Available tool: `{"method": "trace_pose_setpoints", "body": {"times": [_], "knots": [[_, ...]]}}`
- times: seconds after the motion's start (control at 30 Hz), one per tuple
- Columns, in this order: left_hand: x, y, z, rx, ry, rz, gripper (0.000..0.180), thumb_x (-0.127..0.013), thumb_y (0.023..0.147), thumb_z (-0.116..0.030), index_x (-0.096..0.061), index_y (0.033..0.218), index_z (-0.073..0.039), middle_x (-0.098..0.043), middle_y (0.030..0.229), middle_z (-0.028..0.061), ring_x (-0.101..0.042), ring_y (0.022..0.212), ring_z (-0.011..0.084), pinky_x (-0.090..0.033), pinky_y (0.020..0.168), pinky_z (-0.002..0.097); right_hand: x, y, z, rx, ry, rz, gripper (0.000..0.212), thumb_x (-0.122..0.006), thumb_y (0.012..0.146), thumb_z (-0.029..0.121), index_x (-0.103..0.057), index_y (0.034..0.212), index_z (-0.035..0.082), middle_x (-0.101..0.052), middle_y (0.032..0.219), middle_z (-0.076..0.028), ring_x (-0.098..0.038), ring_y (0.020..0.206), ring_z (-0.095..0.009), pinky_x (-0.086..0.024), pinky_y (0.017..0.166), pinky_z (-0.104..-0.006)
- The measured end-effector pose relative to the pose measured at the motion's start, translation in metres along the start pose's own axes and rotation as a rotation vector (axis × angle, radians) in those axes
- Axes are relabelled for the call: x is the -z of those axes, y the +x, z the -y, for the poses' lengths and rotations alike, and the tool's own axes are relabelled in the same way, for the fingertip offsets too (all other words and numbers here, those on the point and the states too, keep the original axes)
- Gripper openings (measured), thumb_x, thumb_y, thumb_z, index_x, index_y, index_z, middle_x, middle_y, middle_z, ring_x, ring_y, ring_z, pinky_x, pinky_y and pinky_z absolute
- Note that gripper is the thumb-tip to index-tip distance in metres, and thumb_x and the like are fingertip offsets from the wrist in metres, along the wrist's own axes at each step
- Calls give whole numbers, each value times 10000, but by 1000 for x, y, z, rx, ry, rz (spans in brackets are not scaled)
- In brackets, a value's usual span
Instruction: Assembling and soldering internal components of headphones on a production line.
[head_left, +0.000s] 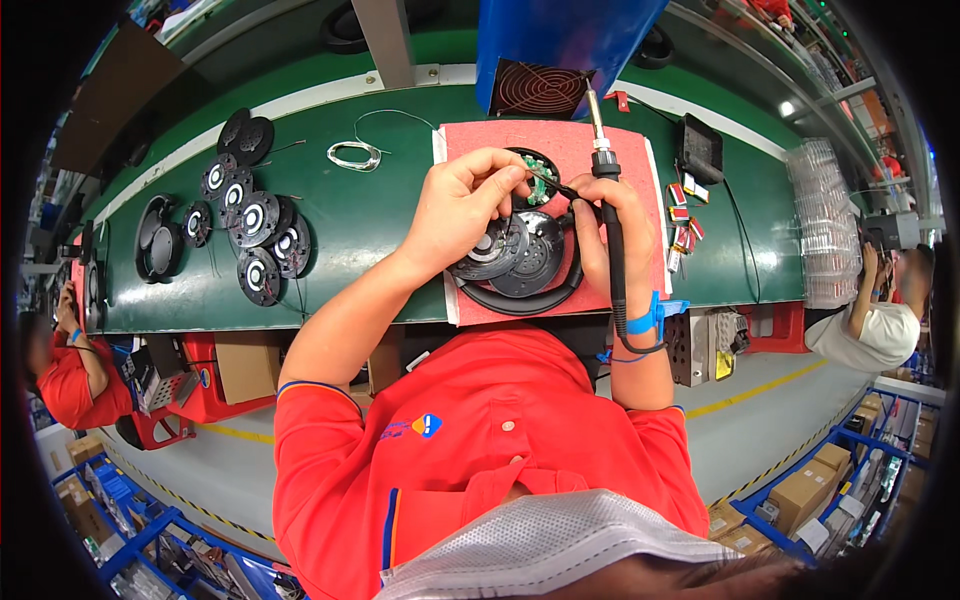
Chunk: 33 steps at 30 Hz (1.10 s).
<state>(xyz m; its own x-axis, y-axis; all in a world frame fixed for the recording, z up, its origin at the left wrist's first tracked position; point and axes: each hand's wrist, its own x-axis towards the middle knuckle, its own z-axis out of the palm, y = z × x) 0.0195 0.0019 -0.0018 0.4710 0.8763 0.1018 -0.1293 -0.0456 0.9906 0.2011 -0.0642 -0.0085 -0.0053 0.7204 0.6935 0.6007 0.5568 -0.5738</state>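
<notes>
My right hand (612, 215) is closed around a soldering iron (603, 160), its metal tip pointing up and away from me. A thin dark piece, tweezers or a wire, runs from these fingers toward my left hand. My left hand (470, 205) is pinched above a headphone ear cup with a green circuit board (541, 178); what its fingertips hold is too small to make out. Below lie round black speaker plates (535, 255) and the curved black headband (520, 300). They rest on a pink mat (470, 140).
More speaker plates (255, 220) and a black headphone (158, 240) lie at left, a coil of wire (354, 155) farther back. Small battery packs (681, 225) and a black holder (699, 150) are at right, near stacked clear trays (826, 225). A blue fan box (560, 40) stands behind. People sit at both sides.
</notes>
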Motion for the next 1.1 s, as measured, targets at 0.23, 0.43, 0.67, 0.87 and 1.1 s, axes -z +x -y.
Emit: {"method": "trace_pose_setpoints", "body": {"times": [0.23,0.43,0.67,0.87,1.1], "knots": [[-6,-3,-3,-233,271,-107,100,-617,872,-64,-652,927,11,-665,801,62,-601,632,78,-472,554,228,-4,-3,4,-75,51,-40,275,-575,809,-130,-511,1025,27,-628,956,-113,-588,791,-145,-480,660,-248],[-7,-1,-5,-482,552,-151,63,-652,814,-33,-647,868,0,-647,782,101,-635,616,181,-485,541,272,-14,-6,17,-228,133,-78,248,-573,829,-109,-518,1033,21,-611,959,-86,-544,800,-121,-457,734,-244],[-9,-1,-3,-665,707,-86,62,-641,770,-1,-616,824,-21,-605,748,106,-615,644,279,-486,554,337,-27,-5,28,-312,223,-141,240,-592,840,-75,-541,1046,36,-589,907,-19,-503,747,-63,-434,660,-199],[-4,2,-11,-692,747,-58,79,-630,750,20,-602,804,-31,-582,726,101,-602,634,287,-476,547,348,-18,-2,24,-326,270,-203,223,-591,846,-60,-542,1040,39,-574,841,-13,-492,701,-64,-431,631,-203],[-18,-6,-15,-563,683,-69,56,-642,782,23,-645,831,-5,-618,735,110,-599,591,194,-467,547,278,-6,5,36,-45,40,-187,263,-667,737,-57,-584,972,28,-583,843,-135,-561,752,-313,-463,674,-371]]}}
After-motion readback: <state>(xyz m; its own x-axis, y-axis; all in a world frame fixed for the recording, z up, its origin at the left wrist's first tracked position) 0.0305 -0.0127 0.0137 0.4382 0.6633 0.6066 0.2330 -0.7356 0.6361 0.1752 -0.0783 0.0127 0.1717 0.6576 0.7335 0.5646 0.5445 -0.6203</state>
